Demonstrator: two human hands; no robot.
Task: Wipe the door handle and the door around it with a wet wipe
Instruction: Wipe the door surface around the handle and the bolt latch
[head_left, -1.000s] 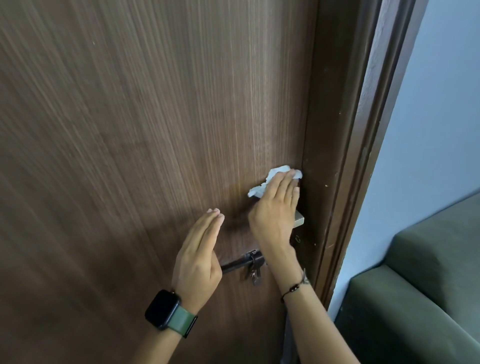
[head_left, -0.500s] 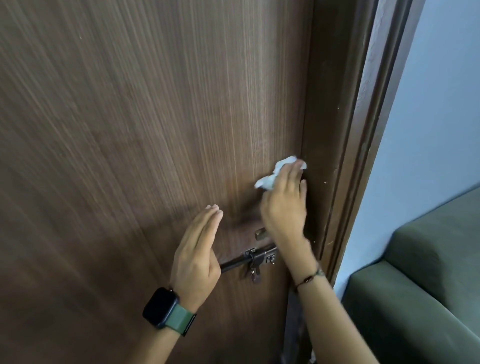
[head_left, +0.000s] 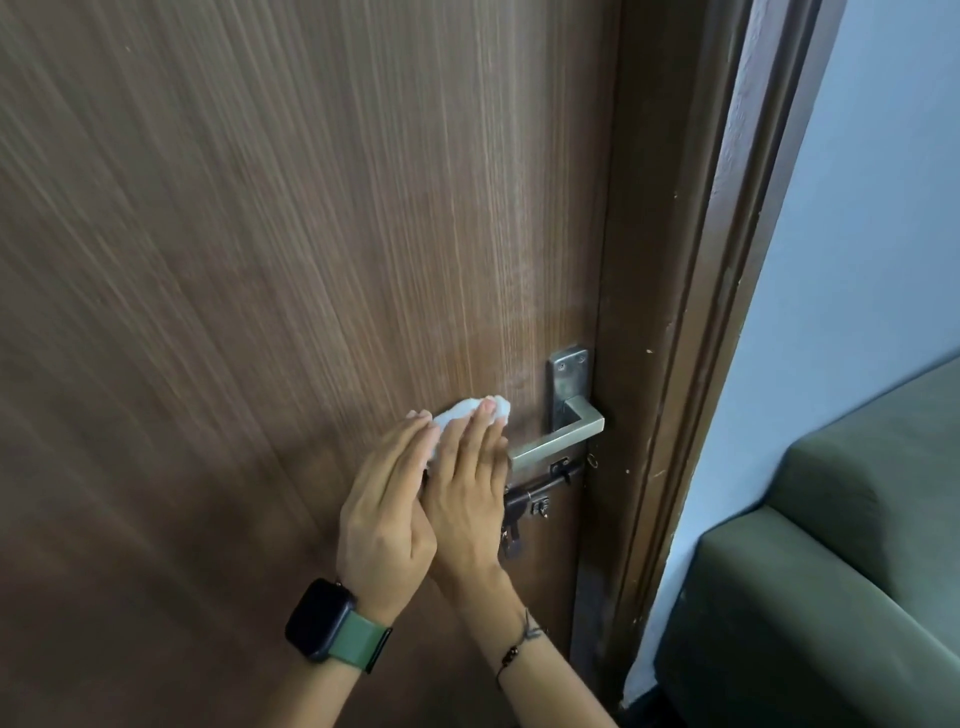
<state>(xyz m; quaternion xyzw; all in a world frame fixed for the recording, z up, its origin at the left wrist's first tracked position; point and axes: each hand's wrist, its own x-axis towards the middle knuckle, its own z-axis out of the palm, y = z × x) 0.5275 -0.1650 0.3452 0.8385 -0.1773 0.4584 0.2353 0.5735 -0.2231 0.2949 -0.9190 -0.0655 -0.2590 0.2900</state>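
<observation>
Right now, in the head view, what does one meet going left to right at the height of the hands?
Brown wood-grain door → left hand → right hand pressing the white wet wipe → silver lever door handle → dark brown door frame → pale wall → green sofa.

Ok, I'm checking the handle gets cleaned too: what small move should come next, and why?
Probably slide the right hand with the wipe rightward onto the handle. The straight fingers press the wipe flat on the door just left of the handle, which sits bare beside it. The left hand rests alongside.
</observation>
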